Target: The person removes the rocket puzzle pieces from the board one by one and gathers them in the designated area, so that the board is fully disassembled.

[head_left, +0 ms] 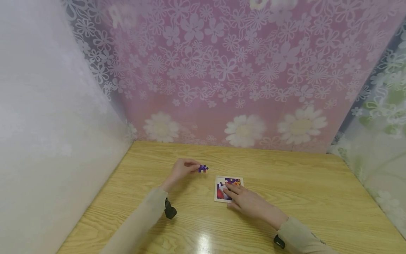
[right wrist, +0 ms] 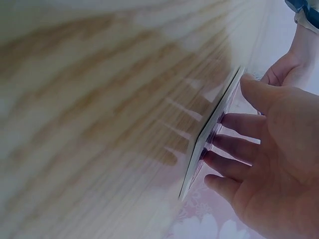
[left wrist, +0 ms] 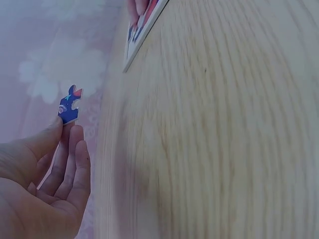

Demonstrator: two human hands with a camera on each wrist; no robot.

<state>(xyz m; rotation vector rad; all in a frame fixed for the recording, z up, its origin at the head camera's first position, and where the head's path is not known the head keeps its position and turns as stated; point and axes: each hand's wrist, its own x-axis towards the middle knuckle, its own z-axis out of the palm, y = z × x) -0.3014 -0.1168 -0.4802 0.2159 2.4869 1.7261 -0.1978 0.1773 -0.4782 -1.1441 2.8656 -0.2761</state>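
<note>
Between thumb and fingertips, my left hand (head_left: 181, 170) pinches a small purple jigsaw piece (head_left: 202, 168), held to the upper left of the puzzle board. Blue-purple with a red corner, the same piece (left wrist: 69, 108) shows in the left wrist view. A square, pale-rimmed puzzle board (head_left: 216, 188) lies on the table, partly filled with a purple, red and white picture. My right hand (head_left: 248, 201) rests on the board's right side, hiding part of the picture. In the right wrist view, the fairly straight fingers (right wrist: 234, 147) touch the board's face, the thumb near its edge.
The wood-grain table (head_left: 307, 190) spreads out around the board. A pink floral backdrop (head_left: 203, 88) stands behind it, a whitish panel (head_left: 63, 123) at left and a floral sheet (head_left: 383, 141) at right. Dark bands sit on both sleeves.
</note>
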